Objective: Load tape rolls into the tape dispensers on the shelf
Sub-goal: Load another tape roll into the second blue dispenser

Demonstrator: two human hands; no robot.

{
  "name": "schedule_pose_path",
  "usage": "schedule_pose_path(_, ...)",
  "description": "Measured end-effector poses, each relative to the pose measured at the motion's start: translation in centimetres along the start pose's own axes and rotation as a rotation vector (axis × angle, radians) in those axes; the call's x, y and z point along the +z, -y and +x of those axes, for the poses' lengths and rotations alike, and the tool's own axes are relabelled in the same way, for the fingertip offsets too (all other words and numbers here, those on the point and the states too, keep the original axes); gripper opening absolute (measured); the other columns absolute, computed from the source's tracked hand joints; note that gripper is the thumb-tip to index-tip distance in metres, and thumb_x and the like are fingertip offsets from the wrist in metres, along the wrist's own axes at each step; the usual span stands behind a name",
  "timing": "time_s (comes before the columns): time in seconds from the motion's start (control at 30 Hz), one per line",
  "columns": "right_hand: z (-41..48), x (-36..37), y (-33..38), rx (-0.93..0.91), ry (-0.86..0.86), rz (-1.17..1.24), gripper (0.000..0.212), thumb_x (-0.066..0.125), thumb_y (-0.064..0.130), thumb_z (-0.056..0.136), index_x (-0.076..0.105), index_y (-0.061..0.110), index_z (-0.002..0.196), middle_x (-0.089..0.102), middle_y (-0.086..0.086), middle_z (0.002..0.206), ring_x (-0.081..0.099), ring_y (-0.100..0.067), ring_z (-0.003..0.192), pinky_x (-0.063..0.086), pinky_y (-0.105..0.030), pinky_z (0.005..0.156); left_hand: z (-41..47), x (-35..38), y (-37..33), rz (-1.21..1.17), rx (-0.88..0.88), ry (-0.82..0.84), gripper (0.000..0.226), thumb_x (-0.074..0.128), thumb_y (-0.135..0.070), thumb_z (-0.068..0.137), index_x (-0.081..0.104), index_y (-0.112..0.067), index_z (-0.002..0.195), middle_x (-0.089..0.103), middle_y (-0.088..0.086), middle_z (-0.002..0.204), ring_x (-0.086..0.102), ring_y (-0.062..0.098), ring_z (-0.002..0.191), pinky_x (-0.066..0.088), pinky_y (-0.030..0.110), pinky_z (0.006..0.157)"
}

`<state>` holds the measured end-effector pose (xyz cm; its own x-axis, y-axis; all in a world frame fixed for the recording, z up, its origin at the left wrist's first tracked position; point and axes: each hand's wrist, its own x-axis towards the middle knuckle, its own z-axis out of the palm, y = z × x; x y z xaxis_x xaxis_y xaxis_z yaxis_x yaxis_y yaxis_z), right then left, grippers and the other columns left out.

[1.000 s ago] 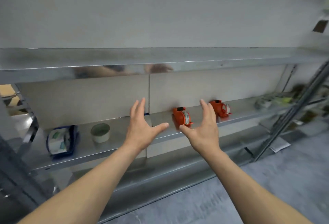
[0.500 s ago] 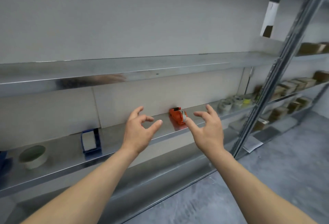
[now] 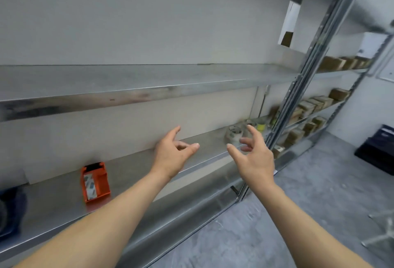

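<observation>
Both hands are hanging empty before the shelf. The left hand is curling its fingers loosely with the thumb out, and the right hand is spreading its fingers, gripping nothing. The right hand is hovering near the rolls, which are sitting at the shelf's right end, beside the post.

This is looking like the fetch step: reaching for 1 roll. The next move is probably calling for the right hand to close round the nearest roll and carry it left to a dispenser.

The rolls are showing pale and blurred, with 1 yellow roll behind them. The orange dispenser, well apart to the left, is seeming already loaded, a pale strip showing inside.
</observation>
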<state>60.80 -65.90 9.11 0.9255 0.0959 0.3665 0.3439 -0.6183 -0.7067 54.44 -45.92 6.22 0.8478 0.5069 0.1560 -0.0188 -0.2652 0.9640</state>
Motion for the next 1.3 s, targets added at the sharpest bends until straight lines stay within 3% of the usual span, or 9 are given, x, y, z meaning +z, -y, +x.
schedule_pose_path(0.17, 6.1, -1.5, -3.7, -0.029, -0.004, -0.117, 0.087, 0.079, 0.041, 0.075, 0.037, 0.03, 0.15, 0.044, 0.005, 0.152, 0.034, -0.016, 0.144, 0.035, -0.038, 0.115, 5.8, 6.4, -1.1, 0.099, 0.079, 0.116, 0.066, 0.083, -0.038, 0.072, 0.06, -0.022, 0.131, 0.047, -0.003, 0.147, 0.045, 0.011, 0.134, 0.031, 0.033, 0.115)
schedule_pose_path(0.3, 10.3, -2.6, -7.0, 0.013, -0.037, -0.084, 0.065, 0.079, 0.035, 0.078, 0.056, 0.023, 0.137, 0.05, 0.002, 0.148, 0.049, -0.017, 0.134, 0.041, -0.041, 0.112, 9.3, 11.5, -1.5, 0.026, 0.079, 0.096, 0.078, 0.08, -0.035, 0.076, 0.044, -0.02, 0.144, 0.076, -0.006, 0.091, 0.066, 0.009, 0.1, 0.04, 0.027, 0.104)
schedule_pose_path(0.43, 14.5, -3.6, -10.5, 0.007, 0.013, -0.097, 0.089, 0.081, 0.028, 0.074, 0.035, 0.031, 0.15, 0.036, 0.007, 0.157, 0.032, -0.013, 0.146, 0.03, -0.03, 0.113, 12.1, 16.3, -1.2, 0.088, 0.076, 0.121, 0.078, 0.083, -0.04, 0.069, 0.052, -0.02, 0.138, 0.056, -0.005, 0.137, 0.051, 0.011, 0.126, 0.038, 0.031, 0.11)
schedule_pose_path(0.53, 18.0, -4.1, -13.7, 0.003, 0.037, -0.047, 0.067, 0.079, 0.035, 0.077, 0.054, 0.029, 0.138, 0.06, 0.01, 0.135, 0.053, -0.013, 0.13, 0.043, -0.031, 0.104, 13.9, 20.1, -1.0, 0.057, 0.018, 0.07, 0.059, 0.085, -0.034, 0.069, 0.064, -0.017, 0.122, 0.068, 0.0, 0.119, 0.064, 0.018, 0.11, 0.048, 0.029, 0.097)
schedule_pose_path(0.63, 21.3, -5.1, -16.7, -0.049, 0.114, -0.057, 0.076, 0.079, 0.041, 0.076, 0.046, 0.031, 0.144, 0.052, 0.009, 0.145, 0.043, -0.015, 0.138, 0.038, -0.037, 0.112, 14.8, 23.6, -1.1, 0.085, 0.016, 0.038, 0.086, 0.084, -0.035, 0.072, 0.042, -0.02, 0.145, 0.05, -0.009, 0.135, 0.048, 0.011, 0.126, 0.038, 0.033, 0.108)
schedule_pose_path(0.77, 25.7, -6.4, -20.1, -0.09, 0.201, -0.067, 0.057, 0.078, 0.036, 0.079, 0.06, 0.026, 0.132, 0.056, 0.004, 0.141, 0.047, -0.018, 0.136, 0.038, -0.035, 0.111, 15.8, 27.3, -1.8, 0.208, 0.01, -0.091, 0.045, 0.08, -0.033, 0.077, 0.068, -0.02, 0.118, 0.039, -0.002, 0.153, 0.04, 0.013, 0.138, 0.026, 0.02, 0.107)
schedule_pose_path(0.87, 28.4, -6.9, -21.5, -0.132, 0.241, -0.064, 0.069, 0.078, 0.041, 0.078, 0.052, 0.026, 0.14, 0.05, 0.003, 0.148, 0.042, -0.018, 0.139, 0.036, -0.037, 0.114, 16.3, 29.2, -1.8, 0.163, -0.058, -0.105, 0.074, 0.081, -0.034, 0.076, 0.05, -0.016, 0.141, 0.041, 0.0, 0.152, 0.041, 0.016, 0.138, 0.031, 0.028, 0.112)
schedule_pose_path(0.97, 30.5, -6.9, -22.9, -0.16, 0.277, -0.055, 0.051, 0.077, 0.039, 0.079, 0.064, 0.025, 0.127, 0.056, 0.002, 0.143, 0.048, -0.017, 0.134, 0.035, -0.029, 0.108, 17.0, 31.0, -2.0, 0.186, -0.065, -0.148, 0.049, 0.08, -0.031, 0.077, 0.067, -0.015, 0.122, 0.048, 0.002, 0.148, 0.045, 0.015, 0.136, 0.031, 0.026, 0.111)
schedule_pose_path(1.3, 35.6, -5.3, -24.9, -0.183, 0.329, -0.027, 0.053, 0.079, 0.038, 0.078, 0.065, 0.023, 0.127, 0.051, 0.003, 0.148, 0.046, -0.015, 0.137, 0.032, -0.028, 0.111, 21.5, 34.3, -0.6, 0.172, -0.084, -0.151, 0.065, 0.082, -0.028, 0.076, 0.057, -0.014, 0.135, 0.044, 0.001, 0.149, 0.041, 0.016, 0.139, 0.029, 0.024, 0.109)
